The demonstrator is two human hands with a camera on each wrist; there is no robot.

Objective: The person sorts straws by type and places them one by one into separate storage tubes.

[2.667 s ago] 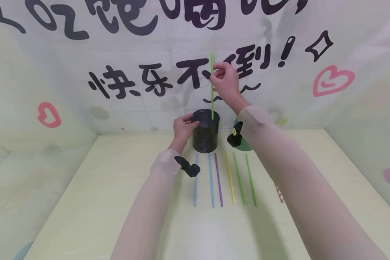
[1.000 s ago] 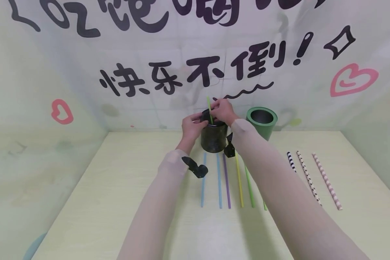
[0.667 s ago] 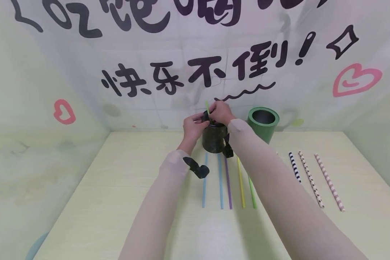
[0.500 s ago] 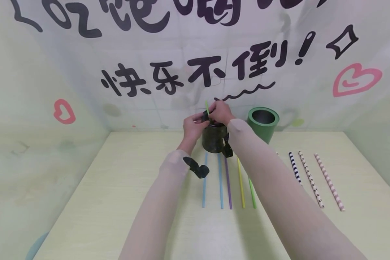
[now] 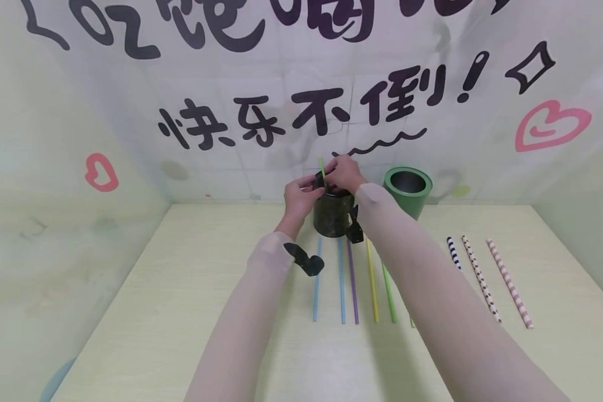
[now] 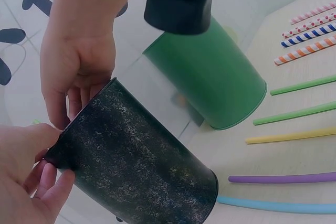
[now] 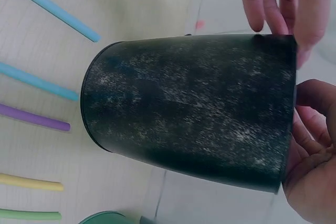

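Observation:
A black round bucket (image 5: 331, 219) stands at the back of the table. My left hand (image 5: 298, 200) grips its rim at the left side, thumb on the near side and fingers behind. A light green straw (image 5: 321, 164) leans up out of the bucket's mouth, its lower part hidden inside. My right hand (image 5: 346, 173) pinches this straw just over the rim. In the right wrist view the bucket (image 7: 189, 108) covers the straw, and both hands show at its rim. Only a small green end of the straw (image 6: 37, 122) appears in the left wrist view.
A green bucket (image 5: 408, 192) stands right of the black one. In front lie plain straws: two blue (image 5: 341, 285), one purple (image 5: 353, 285), one yellow (image 5: 372, 285) and two green (image 5: 389, 293). Patterned straws (image 5: 510, 282) lie farther right, including an orange-striped straw (image 6: 304, 49).
My right hand has come down from high above, bringing the green straw into the black bucket. My left hand has stayed at the rim. Little differs over the last half second.

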